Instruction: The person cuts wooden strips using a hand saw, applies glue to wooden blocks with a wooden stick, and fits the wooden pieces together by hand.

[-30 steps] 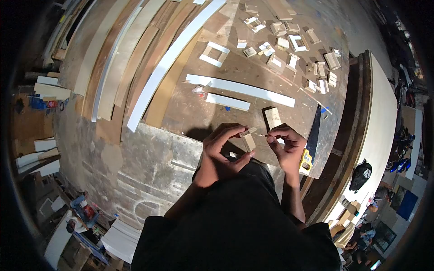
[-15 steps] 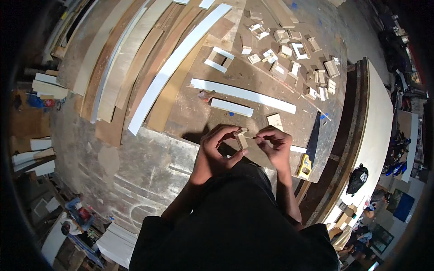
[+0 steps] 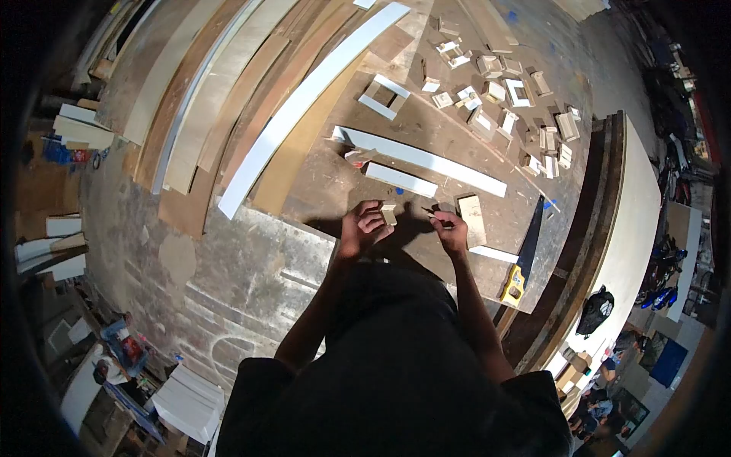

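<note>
My left hand point(image 3: 361, 230) is closed around a small wooden block assembly point(image 3: 389, 216), which looks like short pieces joined at an angle. Opposite it, a little to the right, my right hand point(image 3: 452, 232) pinches a thin, dark-tipped stick point(image 3: 428, 212); its exact kind is too small to tell. A gap separates the stick from the assembly. Just beyond the right hand lies a pale wooden block point(image 3: 472, 219). Past the left hand are a short white strip point(image 3: 401, 180) and a longer white strip point(image 3: 426, 161) on the worktable point(image 3: 312, 183).
A handsaw point(image 3: 515, 282) with a yellow handle lies at the right. Several small wooden assemblies point(image 3: 493, 92) are scattered at the far right, near a square frame point(image 3: 383, 97). Long boards point(image 3: 183, 152) cover the left. A black bag point(image 3: 595, 311) rests on a pale panel point(image 3: 628, 206).
Both hands have moved farther from my body and slightly apart. The stick has drawn away from the wooden assembly, which is now turned differently in my left hand.
</note>
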### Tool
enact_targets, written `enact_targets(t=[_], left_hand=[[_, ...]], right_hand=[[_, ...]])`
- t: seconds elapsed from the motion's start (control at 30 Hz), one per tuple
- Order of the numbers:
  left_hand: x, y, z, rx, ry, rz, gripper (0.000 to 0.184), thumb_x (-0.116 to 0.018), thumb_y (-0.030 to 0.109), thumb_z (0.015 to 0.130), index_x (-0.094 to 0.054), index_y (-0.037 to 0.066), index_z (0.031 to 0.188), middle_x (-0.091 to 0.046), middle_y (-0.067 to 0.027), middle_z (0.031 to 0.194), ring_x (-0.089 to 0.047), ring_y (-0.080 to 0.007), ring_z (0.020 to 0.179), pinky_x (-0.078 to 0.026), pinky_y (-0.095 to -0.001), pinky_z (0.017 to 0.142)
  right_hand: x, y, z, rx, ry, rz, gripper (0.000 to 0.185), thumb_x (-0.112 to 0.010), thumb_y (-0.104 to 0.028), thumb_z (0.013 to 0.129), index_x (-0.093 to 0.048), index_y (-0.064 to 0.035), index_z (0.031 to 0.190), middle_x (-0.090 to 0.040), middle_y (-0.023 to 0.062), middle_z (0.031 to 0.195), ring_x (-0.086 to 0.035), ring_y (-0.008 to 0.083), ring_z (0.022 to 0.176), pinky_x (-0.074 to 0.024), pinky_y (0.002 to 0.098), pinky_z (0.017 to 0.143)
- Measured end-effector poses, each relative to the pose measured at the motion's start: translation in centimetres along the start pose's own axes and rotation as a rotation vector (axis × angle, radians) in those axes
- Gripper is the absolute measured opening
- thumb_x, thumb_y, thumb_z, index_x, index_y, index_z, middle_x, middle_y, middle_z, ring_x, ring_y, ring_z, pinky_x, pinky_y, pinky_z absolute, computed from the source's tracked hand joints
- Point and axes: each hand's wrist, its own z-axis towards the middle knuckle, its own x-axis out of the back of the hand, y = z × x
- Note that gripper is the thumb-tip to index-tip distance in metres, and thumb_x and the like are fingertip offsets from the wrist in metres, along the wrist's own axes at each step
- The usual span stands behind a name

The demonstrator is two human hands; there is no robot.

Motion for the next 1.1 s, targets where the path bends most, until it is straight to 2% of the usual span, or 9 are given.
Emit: enact_targets(t=[0.1, 0.17, 0.23, 0.37, 0.47, 0.63, 0.83, 1.0, 1.1], left_hand=[[-0.1, -0.7, 0.2, -0.156, 0.028, 0.054, 0.059, -0.078, -0.012, 0.072, -0.052, -0.001, 0.124, -0.063, -0.0132, 0.118, -0.064, -0.0228, 0.111, -0.053, -0.0404, 0.099], [0.0, -0.3, 0.3, -0.195, 0.014, 0.048, 0.059, -0.078, -0.012, 0.072, -0.051, -0.002, 0.124, -0.063, -0.0131, 0.119, -0.063, -0.0224, 0.111, -0.053, -0.0402, 0.099], [0.2, -0.2, 0.5, -0.232, -0.008, 0.041, 0.058, -0.078, -0.012, 0.073, -0.051, -0.002, 0.124, -0.063, -0.013, 0.119, -0.063, -0.022, 0.111, -0.053, -0.0401, 0.1], [0.5, -1.1, 1.3, -0.239, 0.022, 0.085, 0.061, -0.082, -0.007, 0.07, -0.052, 0.0, 0.124, -0.063, -0.0129, 0.119, -0.063, -0.021, 0.112, -0.053, -0.0386, 0.099], [0.7, -0.8, 1.6, -0.28, 0.047, 0.124, 0.061, -0.083, -0.004, 0.07, -0.053, 0.0, 0.123, -0.063, -0.0133, 0.12, -0.063, -0.0206, 0.112, -0.053, -0.0376, 0.097], [1.0, -0.7, 2.0, -0.308, 0.102, 0.3, 0.057, -0.081, 0.0, 0.073, -0.055, -0.001, 0.123, -0.065, -0.0123, 0.119, -0.064, -0.02, 0.11, -0.053, -0.0378, 0.097], [1.4, -0.4, 2.9, -0.442, 0.133, 0.532, 0.056, -0.081, -0.004, 0.067, -0.06, 0.002, 0.118, -0.064, -0.0126, 0.117, -0.065, -0.022, 0.109, -0.055, -0.0345, 0.092], [1.7, 0.6, 2.9, -0.412, 0.024, 0.535, 0.058, -0.086, 0.006, 0.065, -0.061, 0.003, 0.118, -0.064, -0.0136, 0.115, -0.067, -0.0217, 0.101, -0.057, -0.0342, 0.085], [1.9, 1.2, 2.9, -0.444, 0.003, 0.649, 0.063, -0.089, 0.013, 0.062, -0.062, 0.004, 0.118, -0.065, -0.0138, 0.112, -0.067, -0.0229, 0.098, -0.056, -0.0353, 0.082]], right_hand=[[0.6, -1.6, -0.7, 0.231, 0.161, -0.427, 0.033, -0.085, -0.02, 0.077, -0.073, -0.0075, 0.105, -0.07, 0.0076, 0.098, -0.068, 0.0172, 0.074, -0.055, 0.0316, 0.069], [0.2, -3.0, -0.9, 0.304, 0.214, -0.506, 0.04, -0.087, -0.025, 0.074, -0.072, -0.0089, 0.108, -0.068, 0.0083, 0.103, -0.069, 0.0206, 0.078, -0.0553, 0.0325, 0.068], [-0.2, -4.2, -0.9, 0.152, 0.048, -0.267, 0.042, -0.087, -0.028, 0.075, -0.072, -0.0089, 0.11, -0.07, 0.0101, 0.1, -0.069, 0.0228, 0.078, -0.0555, 0.033, 0.067], [-2.5, -9.6, -0.7, -0.025, -0.469, 0.196, 0.038, -0.08, -0.016, 0.084, -0.068, -0.0014, 0.116, -0.074, 0.0098, 0.098, -0.069, 0.0161, 0.083, -0.0557, 0.0311, 0.072], [-3.7, -13.6, -0.5, -0.079, -0.523, 0.209, 0.04, -0.08, -0.014, 0.084, -0.066, 0.0017, 0.117, -0.073, 0.0114, 0.1, -0.068, 0.0165, 0.085, -0.0552, 0.03, 0.074], [-5.2, -13.6, 0.3, -0.053, -0.497, 0.164, 0.039, -0.08, -0.013, 0.084, -0.065, 0.0033, 0.116, -0.073, 0.012, 0.1, -0.068, 0.0155, 0.083, -0.0547, 0.0294, 0.07], [-6.8, -12.6, 0.9, -0.077, -0.429, 0.116, 0.038, -0.08, -0.011, 0.084, -0.065, 0.0019, 0.117, -0.073, 0.0111, 0.095, -0.068, 0.014, 0.078, -0.0547, 0.0274, 0.065], [-6.8, -11.7, 1.3, -0.076, -0.372, 0.084, 0.034, -0.08, -0.016, 0.083, -0.069, -0.002, 0.112, -0.074, 0.0114, 0.092, -0.07, 0.0182, 0.078, -0.0558, 0.0305, 0.07], [-6.7, -10.7, 1.7, 0.066, -0.345, 0.013, 0.035, -0.08, -0.019, 0.083, -0.069, -0.0029, 0.113, -0.074, 0.0114, 0.093, -0.07, 0.0178, 0.076, -0.0559, 0.031, 0.068]])
